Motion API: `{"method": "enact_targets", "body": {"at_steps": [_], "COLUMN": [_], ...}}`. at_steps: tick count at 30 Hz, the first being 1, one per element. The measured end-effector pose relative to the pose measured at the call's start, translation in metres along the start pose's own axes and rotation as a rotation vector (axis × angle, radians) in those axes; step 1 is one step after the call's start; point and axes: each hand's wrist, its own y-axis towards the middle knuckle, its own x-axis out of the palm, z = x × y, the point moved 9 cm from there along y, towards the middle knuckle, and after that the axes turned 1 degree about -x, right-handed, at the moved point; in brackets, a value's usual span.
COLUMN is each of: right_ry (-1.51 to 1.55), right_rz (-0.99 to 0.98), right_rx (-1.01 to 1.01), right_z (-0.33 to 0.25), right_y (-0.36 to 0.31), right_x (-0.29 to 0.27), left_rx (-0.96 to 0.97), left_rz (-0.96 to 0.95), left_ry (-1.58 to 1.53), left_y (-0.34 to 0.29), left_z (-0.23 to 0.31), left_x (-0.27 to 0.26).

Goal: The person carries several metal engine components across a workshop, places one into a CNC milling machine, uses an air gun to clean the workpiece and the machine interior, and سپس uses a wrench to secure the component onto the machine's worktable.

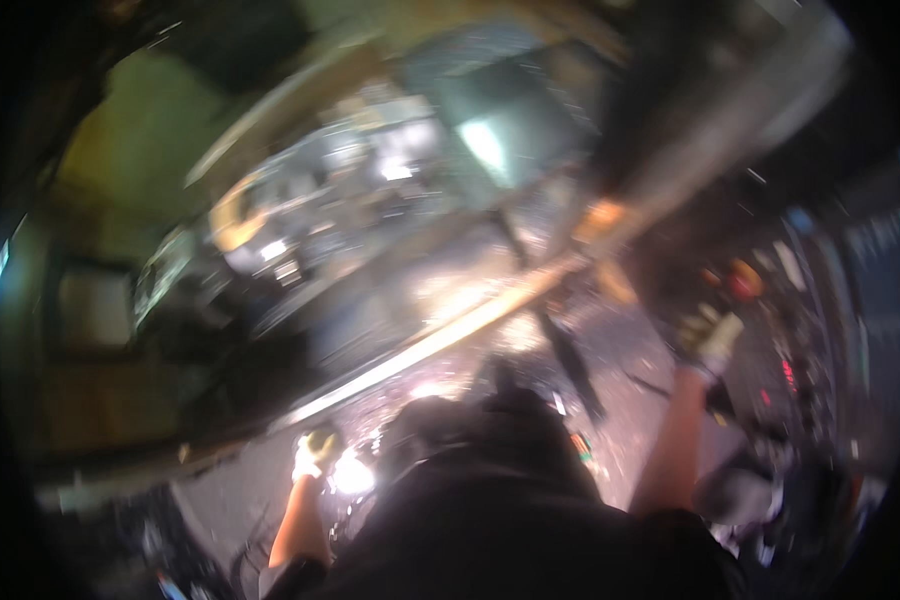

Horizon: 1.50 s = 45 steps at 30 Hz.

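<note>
Motion smears the whole picture. At the lower left, my left hand [317,450] wears a pale glove and sits beside a very bright white glare [352,474]. Its fingers are lost in the blur, so what it holds, if anything, does not show. On the right, my right hand [710,336], in a pale yellowish glove, reaches forward just below a round red thing [745,282] on a dark surface. Whether it touches anything is not clear, and its fingers are smeared. Between and ahead of the hands, a long bright edge or bar [430,345] runs diagonally.
A large grey beam-like shape [730,130] slants across the upper right, with an orange glow [602,216] at its lower end. Cluttered light and metallic objects [340,170] lie beyond the bar. Bright specks dot the greyish floor [610,350] near my body.
</note>
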Motion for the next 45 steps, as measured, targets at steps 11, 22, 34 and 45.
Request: {"method": "enact_targets", "body": {"at_steps": [11,22,34,45], "right_ry": [-0.969,-2.180,-2.029,-0.714], "right_rz": [0.225,-0.213,-0.346,-1.377], "right_rx": [-0.325,-0.159,-0.482,0.113], "right_z": [0.105,0.133,0.083,0.156], "right_y": [0.079,0.246,0.266,-0.272], "right_x": [-0.155,-0.133,-0.189,0.176], "left_rx": [0.145,0.071,0.048,0.860], "left_rz": [-0.191,0.132,0.007,0.135], "left_ry": [0.007,0.397,0.321,0.037], "left_y": [0.046,-0.039,-0.054,-0.017], "left_z": [0.037,0.166,0.081,0.233], "left_x": [0.024,-0.083,-0.049,-0.035]}}
